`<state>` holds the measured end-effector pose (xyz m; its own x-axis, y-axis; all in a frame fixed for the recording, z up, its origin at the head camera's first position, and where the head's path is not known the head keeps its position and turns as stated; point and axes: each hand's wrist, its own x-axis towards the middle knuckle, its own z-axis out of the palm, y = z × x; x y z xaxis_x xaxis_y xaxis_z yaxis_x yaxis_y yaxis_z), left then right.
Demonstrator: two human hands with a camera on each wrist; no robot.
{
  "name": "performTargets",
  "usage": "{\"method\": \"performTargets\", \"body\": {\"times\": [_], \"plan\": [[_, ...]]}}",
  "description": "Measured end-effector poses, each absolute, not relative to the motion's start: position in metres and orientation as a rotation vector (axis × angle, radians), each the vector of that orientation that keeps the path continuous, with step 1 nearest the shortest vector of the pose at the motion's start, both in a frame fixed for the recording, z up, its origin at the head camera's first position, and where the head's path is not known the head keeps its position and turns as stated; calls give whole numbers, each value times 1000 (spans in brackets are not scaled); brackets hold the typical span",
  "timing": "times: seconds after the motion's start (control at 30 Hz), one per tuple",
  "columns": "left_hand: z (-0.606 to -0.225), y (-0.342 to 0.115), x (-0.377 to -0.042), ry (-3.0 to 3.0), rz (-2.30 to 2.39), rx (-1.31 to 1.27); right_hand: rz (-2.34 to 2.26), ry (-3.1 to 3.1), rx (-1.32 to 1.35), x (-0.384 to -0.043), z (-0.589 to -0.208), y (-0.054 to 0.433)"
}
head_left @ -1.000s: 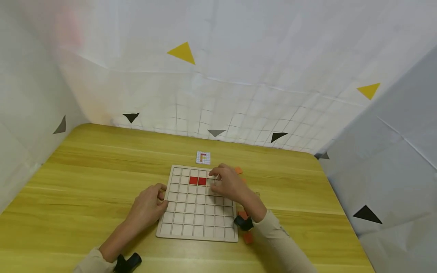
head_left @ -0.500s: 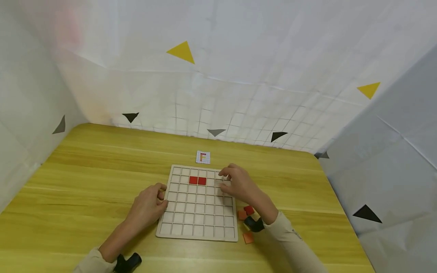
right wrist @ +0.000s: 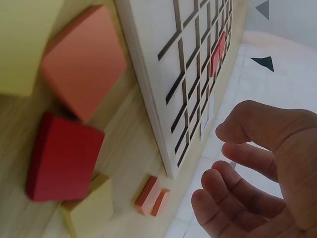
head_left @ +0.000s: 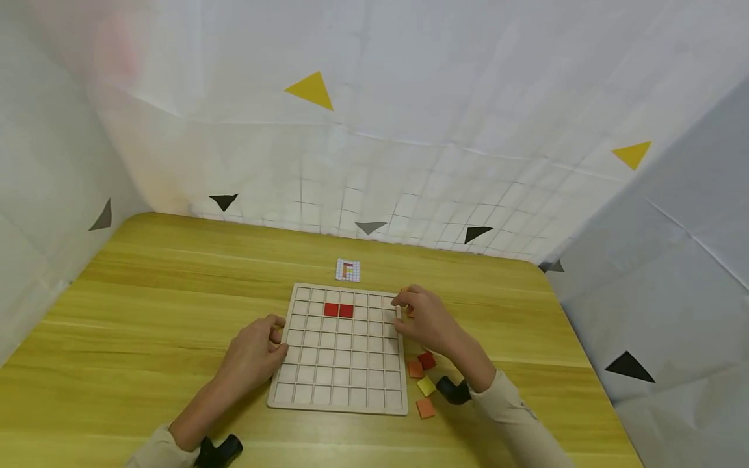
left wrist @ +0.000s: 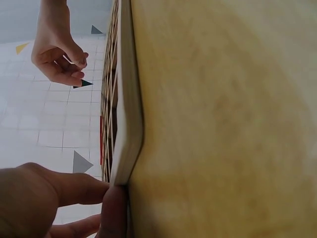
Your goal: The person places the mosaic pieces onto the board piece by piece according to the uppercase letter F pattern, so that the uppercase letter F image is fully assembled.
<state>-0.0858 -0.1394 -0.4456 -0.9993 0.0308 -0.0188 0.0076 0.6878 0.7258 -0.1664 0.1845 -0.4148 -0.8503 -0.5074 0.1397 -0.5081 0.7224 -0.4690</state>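
A pale square grid board (head_left: 329, 376) lies on the table, with two red square tiles (head_left: 346, 311) side by side in its second row from the back. My left hand (head_left: 250, 348) holds the board's left edge; in the left wrist view, thumb and finger meet at the board's rim (left wrist: 130, 114). Over the board's far right edge hovers my right hand (head_left: 430, 322), fingers loosely bent and nothing between them. In the right wrist view a loose red tile (right wrist: 67, 158), an orange tile (right wrist: 86, 62) and a yellow tile (right wrist: 89, 208) lie beside the board.
Behind the board lies a small printed card (head_left: 348, 270) with a coloured grid pattern. Another orange tile (head_left: 426, 408) sits nearest the front right corner. Two further orange tiles (right wrist: 147, 196) lie by the far right corner. White sheets (head_left: 246, 149) with triangles wall in the table.
My right hand has drawn back rightward from beside the red tiles to the board's right edge, uncovering loose tiles near its wrist. The left hand and board stay put.
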Motion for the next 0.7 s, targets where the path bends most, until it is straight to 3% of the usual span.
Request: {"method": "performTargets", "body": {"times": [0.7], "plan": [[-446, -140, -86, 2857, 1228, 24, 821, -2882, 778, -142, -422, 222]]}}
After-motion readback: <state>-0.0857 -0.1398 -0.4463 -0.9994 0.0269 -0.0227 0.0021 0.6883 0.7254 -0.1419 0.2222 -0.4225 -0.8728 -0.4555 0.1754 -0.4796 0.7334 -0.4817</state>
